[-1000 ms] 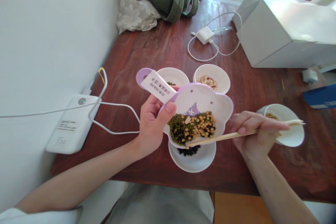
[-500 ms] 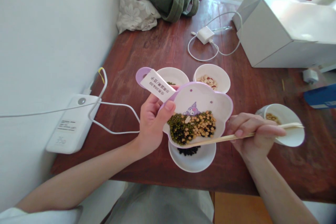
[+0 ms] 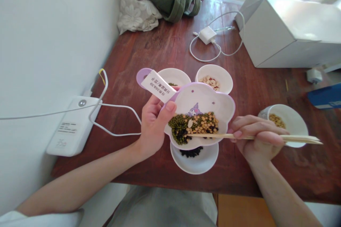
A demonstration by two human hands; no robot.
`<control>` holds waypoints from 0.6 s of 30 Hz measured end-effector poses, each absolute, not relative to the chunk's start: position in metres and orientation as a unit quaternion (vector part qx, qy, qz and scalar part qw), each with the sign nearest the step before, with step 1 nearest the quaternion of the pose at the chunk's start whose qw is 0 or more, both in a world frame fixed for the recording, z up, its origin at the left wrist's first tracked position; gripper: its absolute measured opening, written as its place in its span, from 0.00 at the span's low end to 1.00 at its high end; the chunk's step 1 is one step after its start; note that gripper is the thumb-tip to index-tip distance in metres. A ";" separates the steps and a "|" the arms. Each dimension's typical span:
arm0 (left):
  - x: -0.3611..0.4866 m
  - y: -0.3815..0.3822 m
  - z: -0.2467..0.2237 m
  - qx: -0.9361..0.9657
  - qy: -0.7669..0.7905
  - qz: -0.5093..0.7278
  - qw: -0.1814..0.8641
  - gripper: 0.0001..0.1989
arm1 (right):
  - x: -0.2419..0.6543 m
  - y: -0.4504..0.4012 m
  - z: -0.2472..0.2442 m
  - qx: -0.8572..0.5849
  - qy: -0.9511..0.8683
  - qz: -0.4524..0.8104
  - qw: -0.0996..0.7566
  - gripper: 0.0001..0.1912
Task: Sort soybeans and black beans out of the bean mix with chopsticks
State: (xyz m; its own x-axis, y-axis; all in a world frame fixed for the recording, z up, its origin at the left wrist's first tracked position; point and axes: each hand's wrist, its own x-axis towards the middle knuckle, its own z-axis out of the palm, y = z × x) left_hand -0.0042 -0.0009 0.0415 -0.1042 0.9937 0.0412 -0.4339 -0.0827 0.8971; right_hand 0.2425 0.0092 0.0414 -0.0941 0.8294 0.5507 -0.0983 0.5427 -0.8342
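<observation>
One flower-shaped white plastic bowl with lilac rim [image 3: 210, 101], tilted and held above the table, handle gripped by the left hand [image 3: 153, 122]; a white paper label [image 3: 157, 87] sticks up from that grip. One heap of mixed green, yellow and black beans [image 3: 194, 127] inside. Right hand [image 3: 255, 138] closed round one pair of wooden chopsticks [image 3: 266, 137], tips in the beans. Four small round white dishes: one with black beans [image 3: 195, 158], half hidden under the bowl; one behind [image 3: 174, 76], contents mostly hidden; one with pale nuts [image 3: 214, 78]; one with yellow beans [image 3: 286, 122]. Label text unreadable.
</observation>
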 end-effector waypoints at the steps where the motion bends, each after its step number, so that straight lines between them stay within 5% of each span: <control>1: -0.004 -0.001 0.041 0.369 0.382 0.637 0.559 0.22 | 0.242 0.009 0.041 -0.291 -0.626 0.388 0.610 0.25; 18: -0.003 -0.001 0.041 0.348 0.374 0.643 0.570 0.21 | 0.238 0.011 0.042 -0.265 -0.617 0.398 0.625 0.25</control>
